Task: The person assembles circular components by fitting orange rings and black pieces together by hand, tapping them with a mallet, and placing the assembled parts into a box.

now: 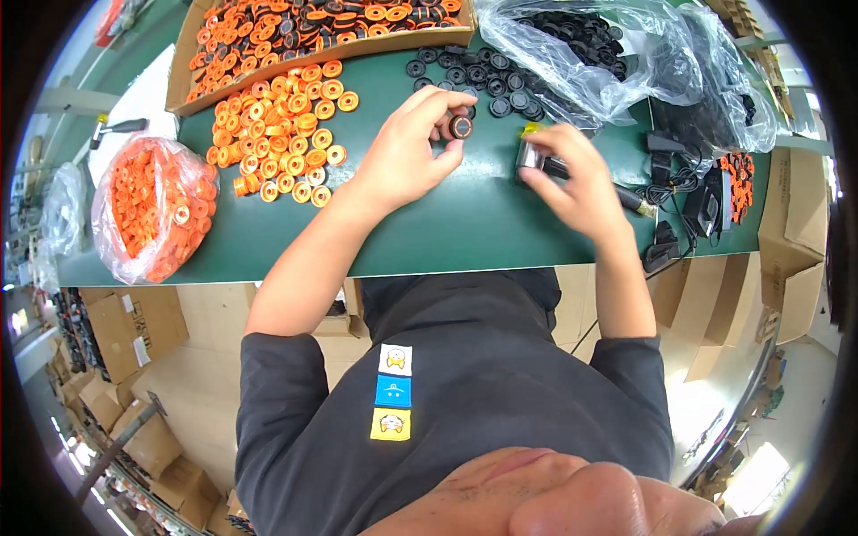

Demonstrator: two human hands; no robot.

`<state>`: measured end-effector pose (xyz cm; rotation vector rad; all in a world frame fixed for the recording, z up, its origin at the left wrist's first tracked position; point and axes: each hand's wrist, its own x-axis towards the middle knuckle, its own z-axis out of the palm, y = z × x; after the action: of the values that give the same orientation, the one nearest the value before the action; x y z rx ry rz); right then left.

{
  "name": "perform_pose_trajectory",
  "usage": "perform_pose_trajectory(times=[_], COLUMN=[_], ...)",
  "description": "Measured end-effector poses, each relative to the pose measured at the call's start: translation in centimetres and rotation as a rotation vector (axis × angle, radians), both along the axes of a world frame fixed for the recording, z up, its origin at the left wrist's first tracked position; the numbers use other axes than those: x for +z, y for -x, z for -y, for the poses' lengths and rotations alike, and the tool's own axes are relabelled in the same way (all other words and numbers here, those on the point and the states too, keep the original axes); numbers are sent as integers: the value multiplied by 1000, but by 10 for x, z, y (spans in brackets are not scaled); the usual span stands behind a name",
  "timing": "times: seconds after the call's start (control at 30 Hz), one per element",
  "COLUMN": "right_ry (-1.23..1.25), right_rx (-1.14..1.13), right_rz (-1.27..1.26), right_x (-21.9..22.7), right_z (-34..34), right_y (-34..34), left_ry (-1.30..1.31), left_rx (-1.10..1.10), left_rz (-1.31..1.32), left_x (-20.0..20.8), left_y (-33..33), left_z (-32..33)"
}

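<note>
My left hand point(413, 147) is above the middle of the green table, its thumb and fingers closed on a small round black wheel-like piece point(460, 127) with an orange ring on its face. To the right, my right hand point(576, 179) curls over a hammer point(633, 198), with thumb and fingers about its metal head. The hammer has a yellow tip and a dark handle that slants out to the right below the hand. Loose orange ring-shaped pieces point(281, 134) are heaped left of my left hand. Black round pieces point(500, 82) are scattered just beyond it.
A cardboard box point(313, 61) of black-and-orange pieces stands at the back left. A clear bag of orange parts point(152, 210) sits at the left edge. Clear plastic bags point(661, 58) with black parts lie back right, near black cables point(675, 183). Another hammer point(121, 128) lies far left.
</note>
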<state>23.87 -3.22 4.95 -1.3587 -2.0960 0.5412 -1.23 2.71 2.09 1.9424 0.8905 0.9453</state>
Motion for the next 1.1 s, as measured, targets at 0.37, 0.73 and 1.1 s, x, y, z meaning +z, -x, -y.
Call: perform_pose_trajectory(times=[0.37,0.73,1.1], right_ry=[458,451,77], right_rx=[156,219,58], right_rz=[-834,-877,-207], right_x=[-22,-24,-24], right_z=[-43,-39,-52], right_y=[61,54,31], left_ry=[-204,-340,-394], left_rx=[52,39,485], left_rz=[172,127,-109], left_x=[4,5,29], left_y=[1,2,19], left_z=[5,3,-103])
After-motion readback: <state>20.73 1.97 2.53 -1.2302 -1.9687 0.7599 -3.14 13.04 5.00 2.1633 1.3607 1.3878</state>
